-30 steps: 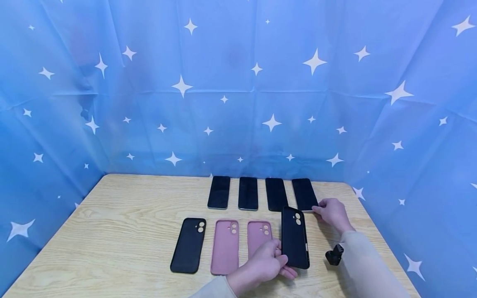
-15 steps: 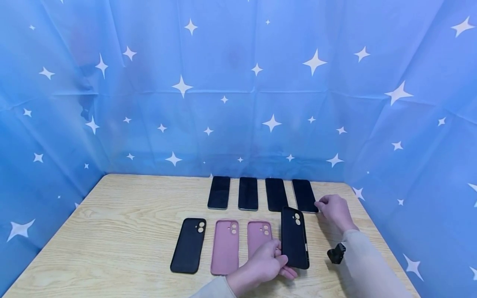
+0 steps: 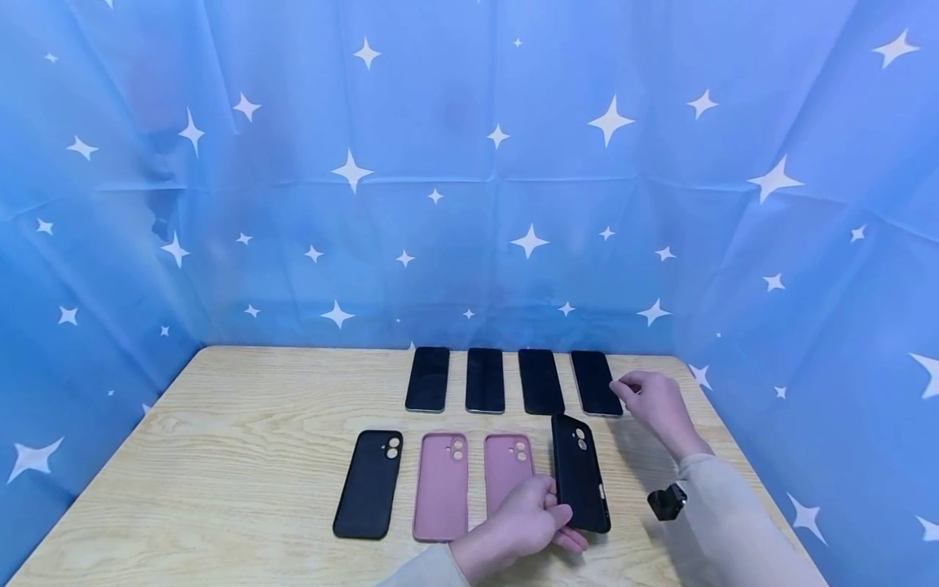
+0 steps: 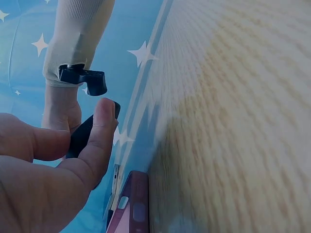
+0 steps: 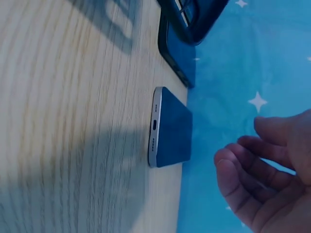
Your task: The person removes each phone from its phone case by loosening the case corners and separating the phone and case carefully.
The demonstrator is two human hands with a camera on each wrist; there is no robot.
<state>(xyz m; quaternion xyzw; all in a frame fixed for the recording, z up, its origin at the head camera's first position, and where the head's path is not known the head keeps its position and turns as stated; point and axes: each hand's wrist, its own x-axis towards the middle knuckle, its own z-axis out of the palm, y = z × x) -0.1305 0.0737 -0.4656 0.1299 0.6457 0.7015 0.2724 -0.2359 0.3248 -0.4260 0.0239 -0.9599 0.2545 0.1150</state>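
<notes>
My left hand (image 3: 517, 518) pinches a black phone case (image 3: 579, 477) by its lower left edge, between thumb and fingers. The case stands tilted up off the table, its camera holes at the top. In the left wrist view the left hand (image 4: 63, 160) has the case (image 4: 82, 136) between thumb and forefinger. My right hand (image 3: 656, 408) hovers beside the rightmost dark phone (image 3: 597, 383). The right wrist view has this hand (image 5: 267, 170) with loosely bent fingers and nothing in them, apart from the phone (image 5: 172, 131), which lies screen up.
Three more dark phones, the left one (image 3: 428, 379), the second (image 3: 485, 381) and the third (image 3: 541, 381), lie along the back of the wooden table (image 3: 220, 456). A black case (image 3: 369, 485) and two pink cases, left (image 3: 441, 489) and right (image 3: 508, 469), lie in front. A starry blue curtain (image 3: 455, 277) hangs behind.
My right hand has let go of the rightmost phone's lower corner and risen off it. The left hand still holds the black case, which has tilted slightly. The head view has shifted a little.
</notes>
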